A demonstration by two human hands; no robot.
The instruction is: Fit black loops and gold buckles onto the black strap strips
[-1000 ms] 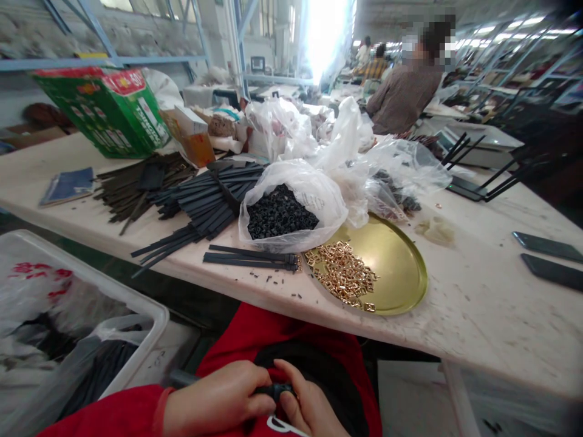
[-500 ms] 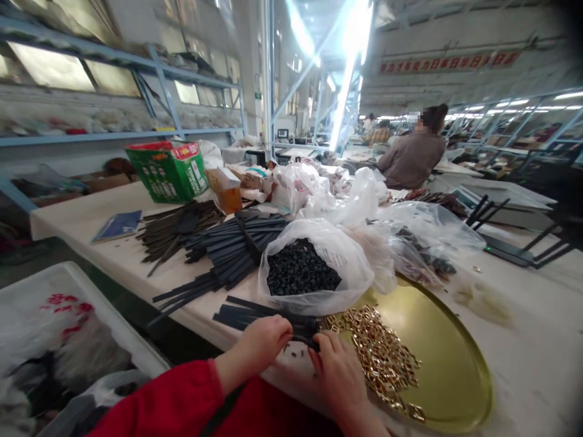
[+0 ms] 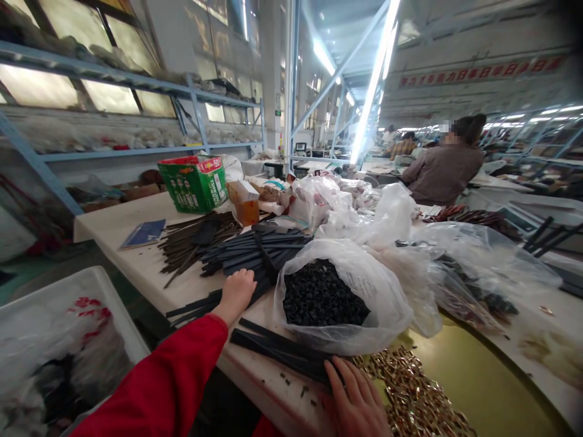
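Observation:
My left hand [image 3: 237,294] reaches over the pile of black strips [image 3: 259,247], left of the plastic bag. Its fingers are curled; whether a strip lies inside them is hidden. My right hand [image 3: 356,394] rests low at the table's front edge, fingers stretched out and fingertips on the right ends of a smaller bundle of black strips [image 3: 277,351]. Beside that hand, many gold metal buckles [image 3: 416,388] lie heaped on a gold tray [image 3: 489,358]. A clear plastic bag [image 3: 392,306] full of small black loops [image 3: 323,294] stands open between my hands.
Brownish-black strips [image 3: 194,240], a blue booklet [image 3: 143,233] and a green box [image 3: 194,187] are on the table's left. More plastic bags [image 3: 378,212] sit behind. A white bin [image 3: 109,315] stands at the lower left. A person [image 3: 444,167] sits farther back.
My left hand has left the dark strip it was working on beside my right hand and moved up-left to the strip pile. My right hand's fingers have straightened. The view has shifted left.

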